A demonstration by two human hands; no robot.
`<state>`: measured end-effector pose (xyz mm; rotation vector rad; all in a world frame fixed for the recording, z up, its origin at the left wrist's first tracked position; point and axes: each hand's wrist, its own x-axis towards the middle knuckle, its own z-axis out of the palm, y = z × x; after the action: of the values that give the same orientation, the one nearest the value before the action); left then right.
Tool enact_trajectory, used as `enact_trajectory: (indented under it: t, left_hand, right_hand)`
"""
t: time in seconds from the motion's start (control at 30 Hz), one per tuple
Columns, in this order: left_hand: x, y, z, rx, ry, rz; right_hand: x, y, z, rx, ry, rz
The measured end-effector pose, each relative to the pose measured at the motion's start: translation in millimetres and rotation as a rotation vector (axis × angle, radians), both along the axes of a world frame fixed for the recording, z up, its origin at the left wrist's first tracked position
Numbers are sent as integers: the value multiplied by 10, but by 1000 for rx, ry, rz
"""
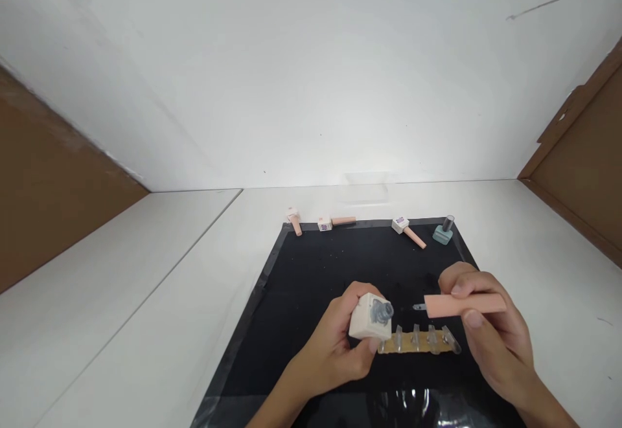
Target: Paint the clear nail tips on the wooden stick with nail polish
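Observation:
My left hand (343, 344) is closed around a white square nail polish bottle (364, 318), tilted so its uncapped neck, smeared with grey polish, points right. In my right hand (495, 337) is a long peach nail polish cap (464, 305), held sideways between thumb and fingers. Its short brush (419, 307) carries grey polish and points left at the bottle's neck, with a gap between them. Below and between the hands lies a tan strip (408, 344) bearing several clear false nail tips; my left hand and the bottle overlap its left end.
Along the far edge of the black mat (291, 311) lie a peach-capped bottle (294, 222), another peach-capped bottle (335, 222), a third such bottle (408, 231) and a teal bottle (443, 232). A white wall rises behind; brown panels (583, 156) flank the table.

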<state>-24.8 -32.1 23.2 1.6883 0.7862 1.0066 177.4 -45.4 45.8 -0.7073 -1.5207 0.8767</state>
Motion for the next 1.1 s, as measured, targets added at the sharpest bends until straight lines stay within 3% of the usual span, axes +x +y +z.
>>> enact_trajectory:
  t: [0.6,1.1]
  left_hand:
    - [91,41,20,217,1,-28]
    - [133,25,31,212,-28,-46]
  right_hand:
    - [40,37,20,35,-42,72]
    - [58,23,-5,-12,-40,91]
